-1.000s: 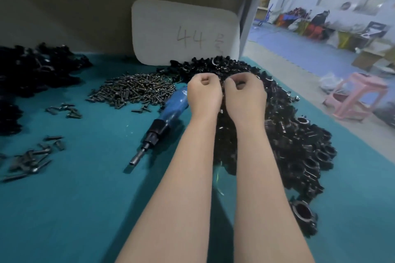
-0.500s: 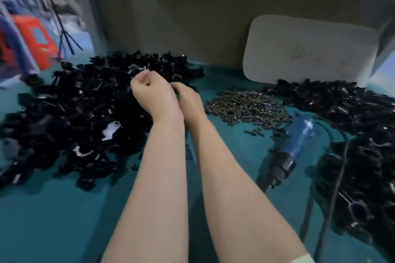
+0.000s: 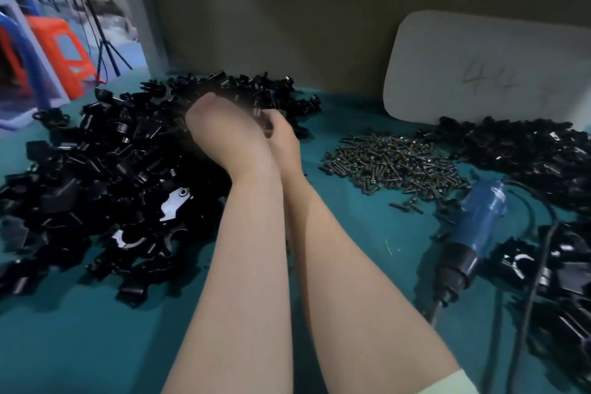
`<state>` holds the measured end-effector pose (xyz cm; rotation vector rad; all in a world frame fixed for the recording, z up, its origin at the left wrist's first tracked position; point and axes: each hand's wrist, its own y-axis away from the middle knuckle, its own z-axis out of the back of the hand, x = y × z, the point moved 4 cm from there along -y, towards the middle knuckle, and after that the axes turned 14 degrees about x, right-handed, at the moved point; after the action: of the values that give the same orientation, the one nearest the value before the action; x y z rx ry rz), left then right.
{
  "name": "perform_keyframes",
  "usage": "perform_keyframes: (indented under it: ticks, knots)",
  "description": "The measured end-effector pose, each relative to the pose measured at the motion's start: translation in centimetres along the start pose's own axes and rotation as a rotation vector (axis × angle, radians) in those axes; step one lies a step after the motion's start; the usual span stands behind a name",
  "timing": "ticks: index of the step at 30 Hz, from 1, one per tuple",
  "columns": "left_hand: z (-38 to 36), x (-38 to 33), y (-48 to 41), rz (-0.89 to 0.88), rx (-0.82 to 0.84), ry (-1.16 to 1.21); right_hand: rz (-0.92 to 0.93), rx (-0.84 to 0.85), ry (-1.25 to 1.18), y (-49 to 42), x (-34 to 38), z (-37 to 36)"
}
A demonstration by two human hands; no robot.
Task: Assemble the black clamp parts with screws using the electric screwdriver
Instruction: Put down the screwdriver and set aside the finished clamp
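Over the far side of the heap of black clamp parts [image 3: 112, 176], your left hand [image 3: 224, 134] and right hand [image 3: 283, 137] sit close together. The fingers are turned away and blurred, so I cannot tell whether either hand grips a part or lies slack. The screws [image 3: 393, 166] lie in a mound to the right of your right hand, apart from it. The electric screwdriver [image 3: 479, 217] lies further right and nearer you.

Pulling one part out of that tangle could drag its neighbours along and spill them toward you. A blind sweep rightward could scatter the screws or snag the cord [image 3: 543, 253].

The wall rises just beyond your hands, so there is no room forward. The bare teal mat [image 3: 96, 345] under your forearms is your open working space. A second heap [image 3: 527, 153] crowds the far right.
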<state>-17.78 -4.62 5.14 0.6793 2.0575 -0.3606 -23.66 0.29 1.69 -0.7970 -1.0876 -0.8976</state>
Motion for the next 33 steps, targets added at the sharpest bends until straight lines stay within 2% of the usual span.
perform_keyframes:
  ticks: [2,4,6,8,11,19,22,25,28,31,33]
  knots:
    - [-0.7,0.9,0.5,0.026,0.044,-0.056,-0.032,-0.142,-0.075,0.6,-0.3,2.7]
    - [-2.1,2.4,1.5,0.107,0.153,-0.123,-0.096,-0.214,-0.140,1.4,-0.7,5.9]
    - [-3.9,4.2,2.9,0.202,0.297,-0.227,-0.140,-0.200,-0.039,2.4,-0.6,9.1]
    - [-5.8,5.7,4.8,0.291,0.450,-0.332,-0.187,-0.114,0.078,3.6,-0.7,11.7]
    - [-8.2,7.3,7.7,0.388,0.609,-0.429,-0.274,-0.018,0.013,5.6,-1.1,14.2]
    - [-13.1,9.6,11.6,0.321,0.735,-0.476,-0.152,-0.227,0.179,7.1,-1.1,22.0]
    - [-14.9,10.4,12.8,0.289,0.734,-0.429,-0.164,-0.273,0.119,7.3,-2.0,24.8]
    - [-16.0,12.2,14.1,0.363,0.729,-0.378,-0.199,-0.453,0.104,7.8,-3.2,27.9]
    - [-16.5,13.6,15.0,0.551,0.699,-0.178,-0.408,-0.699,0.303,9.0,-5.1,30.7]
    - [-16.7,14.2,14.6,0.671,0.681,-0.034,-0.713,-0.610,0.372,9.3,-7.4,31.4]
    - [-16.7,14.4,14.5,0.711,0.689,-0.003,-0.824,-0.541,0.414,9.1,-8.2,31.2]
